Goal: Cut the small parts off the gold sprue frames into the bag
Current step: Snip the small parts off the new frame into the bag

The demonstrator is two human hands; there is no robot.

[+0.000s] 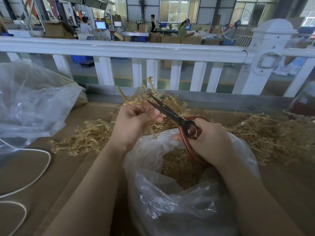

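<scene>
My left hand (pixel 134 120) grips a gold sprue frame (pixel 127 101) above the table, its stem sticking up and away from me. My right hand (pixel 207 139) holds red-handled scissors (pixel 172 114) with the dark blades parted, their tips close to the frame just past my left fingers. Below both hands stands an open clear plastic bag (pixel 170 193) with a heap of small gold parts (pixel 180 169) inside. More gold sprue frames lie in piles on the table: a left pile (pixel 85 138), a right pile (pixel 265 133), and a pile behind my hands (pixel 172 103).
The work surface is brown cardboard (pixel 34 167). A large clear plastic bag (pixel 34 103) sits at the left. A white cord (pixel 25 186) loops over the left front. A white railing (pixel 136 48) runs along the far edge, with a workshop and people beyond.
</scene>
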